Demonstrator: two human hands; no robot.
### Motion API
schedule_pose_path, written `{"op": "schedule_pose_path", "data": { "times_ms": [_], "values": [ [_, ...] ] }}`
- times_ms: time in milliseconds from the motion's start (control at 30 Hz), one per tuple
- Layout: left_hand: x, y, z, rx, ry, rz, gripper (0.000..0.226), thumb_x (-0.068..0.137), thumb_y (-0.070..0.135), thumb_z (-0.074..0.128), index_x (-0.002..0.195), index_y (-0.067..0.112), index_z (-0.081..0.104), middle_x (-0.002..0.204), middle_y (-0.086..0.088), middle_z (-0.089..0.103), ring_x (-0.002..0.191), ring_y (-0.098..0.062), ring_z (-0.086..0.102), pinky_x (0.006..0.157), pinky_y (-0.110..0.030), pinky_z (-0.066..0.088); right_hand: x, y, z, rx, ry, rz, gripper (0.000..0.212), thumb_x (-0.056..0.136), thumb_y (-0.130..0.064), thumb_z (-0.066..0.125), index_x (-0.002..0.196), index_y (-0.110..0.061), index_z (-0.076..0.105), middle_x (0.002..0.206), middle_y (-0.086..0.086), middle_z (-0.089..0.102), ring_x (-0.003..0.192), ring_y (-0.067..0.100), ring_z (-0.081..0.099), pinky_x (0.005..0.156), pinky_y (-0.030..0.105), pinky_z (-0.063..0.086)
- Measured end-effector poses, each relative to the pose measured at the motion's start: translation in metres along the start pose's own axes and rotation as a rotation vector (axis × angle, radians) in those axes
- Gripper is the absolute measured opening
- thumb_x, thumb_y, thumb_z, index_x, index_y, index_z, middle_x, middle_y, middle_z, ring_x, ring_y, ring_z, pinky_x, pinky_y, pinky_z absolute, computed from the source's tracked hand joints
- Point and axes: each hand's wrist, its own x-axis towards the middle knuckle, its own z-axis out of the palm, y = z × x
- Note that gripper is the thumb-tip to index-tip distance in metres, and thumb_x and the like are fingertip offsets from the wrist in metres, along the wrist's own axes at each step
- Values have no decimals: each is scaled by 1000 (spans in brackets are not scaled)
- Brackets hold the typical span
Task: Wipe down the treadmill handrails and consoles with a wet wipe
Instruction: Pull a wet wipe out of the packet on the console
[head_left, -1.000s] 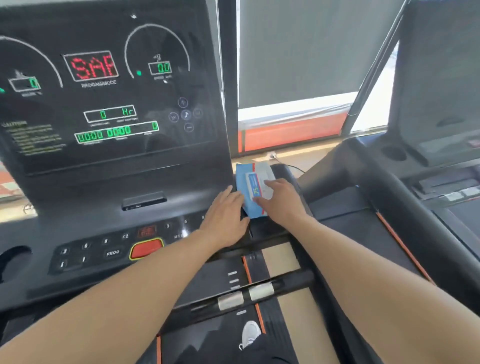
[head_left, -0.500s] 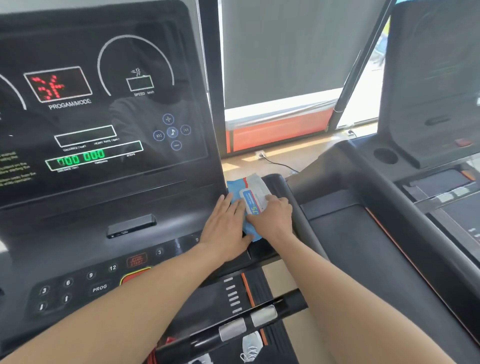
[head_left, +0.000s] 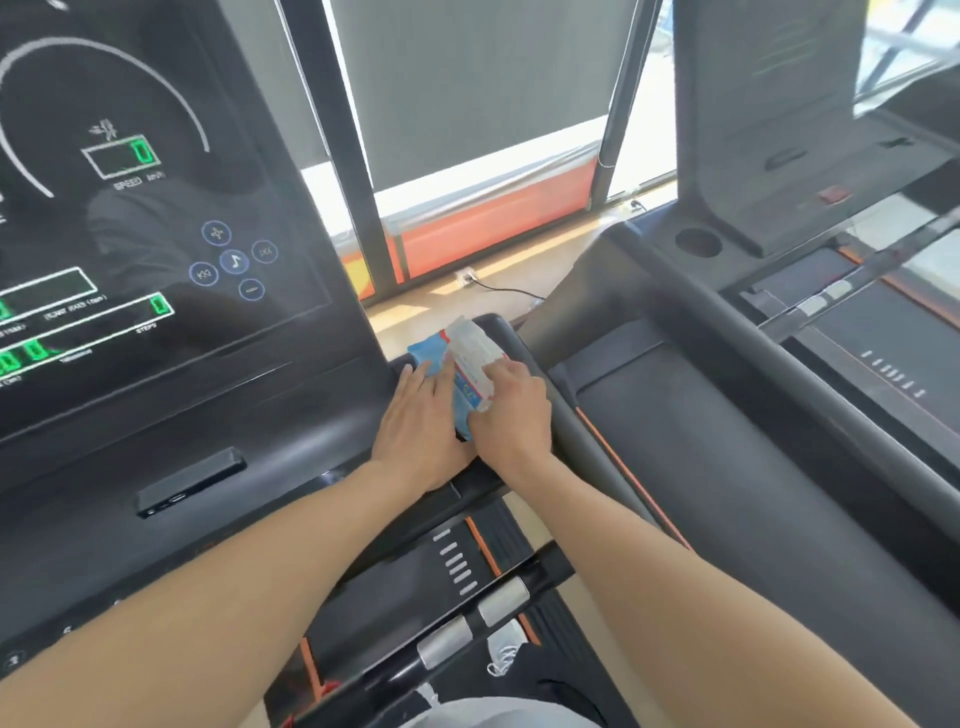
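Sunlit windows with grey blinds (head_left: 483, 88) and an orange sill strip stand behind a row of black treadmills. Lit green figures glow on the near console (head_left: 156, 249). At its right corner a blue-and-white pack of wipes (head_left: 462, 358) lies on the handrail end (head_left: 511, 338). Left hand (head_left: 415, 426) rests flat, fingers straight, against the pack's left side; right hand (head_left: 511, 410) curls over its right edge, fingertips pinching the white flap.

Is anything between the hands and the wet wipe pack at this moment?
Nothing visible. The left hand lies flat against the wet wipe pack and the right hand has its fingers on the pack's label, on the ledge right of the console.
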Motion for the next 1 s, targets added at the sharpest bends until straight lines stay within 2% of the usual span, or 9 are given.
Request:
{"op": "schedule_pose_path", "data": {
  "times_ms": [133,200,300,367,467,633,800,867,1000],
  "values": [
    [3,-1,-8,8,133,-22,124,72,60,71,160,12,-1,135,-4,53,131,-22,38,122,-39,24,-7,10,-2,74,-107,-71,46,91,-10,61,132,-30,67,151,-6,46,143,27,30,117,52,33],
    [1,-4,-13,33,134,-17,125,69,69,74,160,14,7,150,-7,37,143,-25,24,125,-45,19,-9,18,-7,103,-160,-101,46,96,-6,52,132,-30,69,157,-5,43,147,24,23,122,47,25],
    [-4,-6,-15,123,111,34,107,68,79,67,149,16,39,167,-8,13,155,-26,0,127,-44,1,-11,29,-6,157,-151,-148,38,100,-10,51,120,-30,76,149,-3,52,142,21,30,118,42,32],
    [-3,-10,-16,253,114,80,98,70,89,53,138,18,57,163,-6,30,155,-25,8,126,-41,-5,-10,32,-3,177,-104,-127,28,99,-20,61,122,-30,74,143,-5,56,137,18,37,111,35,40],
    [-2,-14,-18,339,86,121,93,72,94,39,127,25,69,146,3,56,148,-20,31,127,-42,-2,-8,31,-4,157,-46,-84,43,94,-32,71,137,-29,63,137,-9,56,129,13,43,99,25,40],
    [-5,-13,-14,229,1,145,79,79,80,57,135,23,63,143,5,58,135,-16,46,123,-35,14,2,28,-4,-71,-19,-127,42,97,-40,65,138,-30,62,123,-6,57,117,15,47,85,28,46],
    [-6,4,-15,262,-86,163,97,79,90,39,157,34,31,162,11,34,156,-20,9,125,-49,-9,14,30,-17,-223,-108,-117,34,103,-37,53,137,-38,61,116,-2,71,95,17,69,79,32,60],
    [-3,8,-12,270,-107,155,94,82,83,45,159,32,25,164,8,30,156,-22,4,125,-50,-11,14,29,-18,-266,-141,-105,36,104,-38,51,140,-41,57,110,-2,72,82,15,70,75,33,62],
    [5,5,-10,191,-139,167,94,82,75,58,158,29,27,165,6,28,156,-20,3,125,-46,-11,20,33,-17,-435,-71,-149,38,103,-41,55,140,-38,54,107,-4,67,87,15,67,73,31,57]
  ]
}}
